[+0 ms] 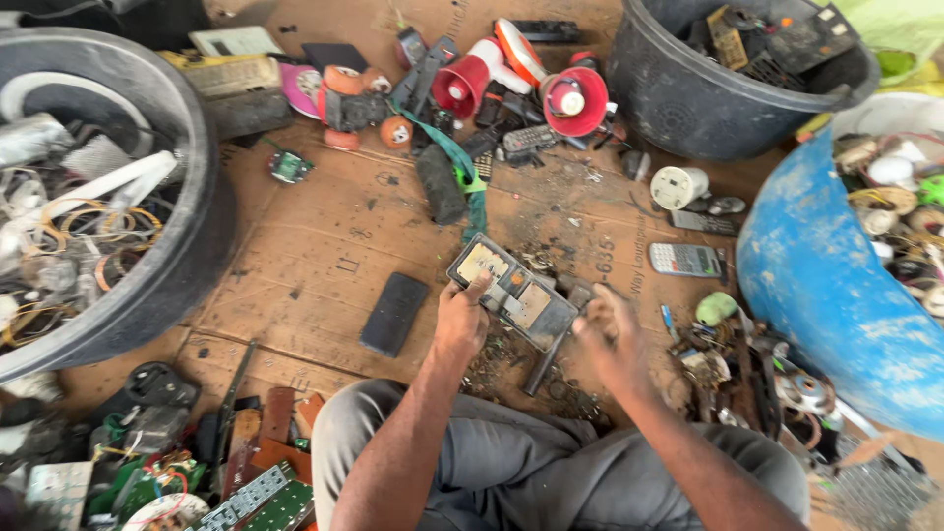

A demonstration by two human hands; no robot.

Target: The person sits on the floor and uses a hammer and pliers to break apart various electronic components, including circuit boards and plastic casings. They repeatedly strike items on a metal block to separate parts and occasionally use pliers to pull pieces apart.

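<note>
Grey-trousered knees (pixel 511 462) are seen lowest, just below the opened device casing (pixel 513 292) on the cardboard floor (pixel 315 246). Its long axis runs from upper left to lower right. The left hand (pixel 460 320) grips its near left edge, thumb on top; the right hand (pixel 610 339), blurred, curls just right of it, grip unclear.

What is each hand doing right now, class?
Left hand: closed on the opened device, thumb on top.
Right hand: blurred beside the device; grip cannot be told.

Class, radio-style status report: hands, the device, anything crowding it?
Left hand gripping opened device. Right hand blurred, beside device, grip unclear. Hammer underneath; black slab left, scrap all round.
</note>
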